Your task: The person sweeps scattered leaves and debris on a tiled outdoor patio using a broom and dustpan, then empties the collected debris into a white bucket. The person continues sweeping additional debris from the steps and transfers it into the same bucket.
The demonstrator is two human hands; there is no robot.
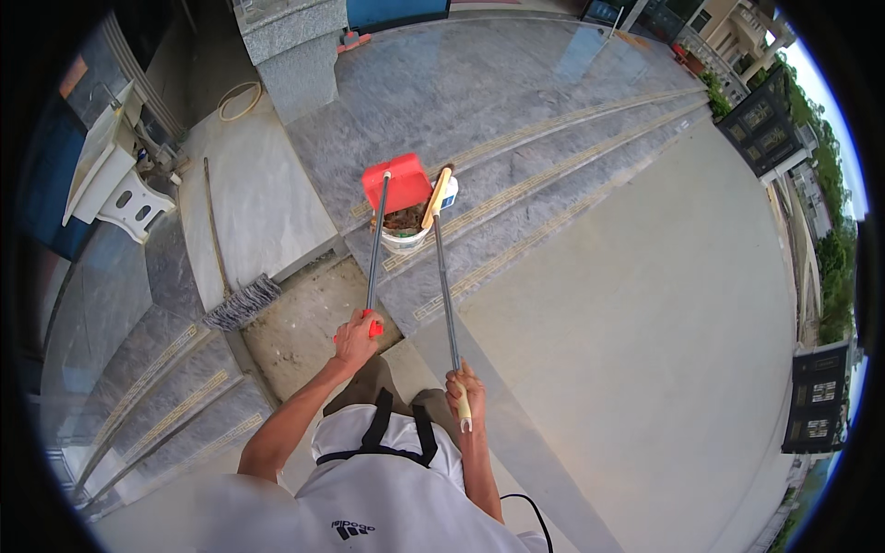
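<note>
My left hand (358,339) is closed round the red grip of a long-handled dustpan (398,182). Its red pan rests over, or just above, the far rim of a white bucket (404,245) that contains brown debris (406,219). In my right hand (466,385) is the pale yellow end of a broom's grey pole; the broom (446,304) has a narrow orange-yellow head at the bucket's right side. Whether that head touches the bucket is hard to tell. Behind the broom head, a white and blue container (450,194) is partly hidden.
The bucket stands on grey tiled steps (553,161) with patterned edge strips. To the left, a string mop (241,304) lies by a pale stone slab (253,175), near a white washbasin (97,166) and a coiled hose (240,101). Concrete ground (636,323) extends to the right.
</note>
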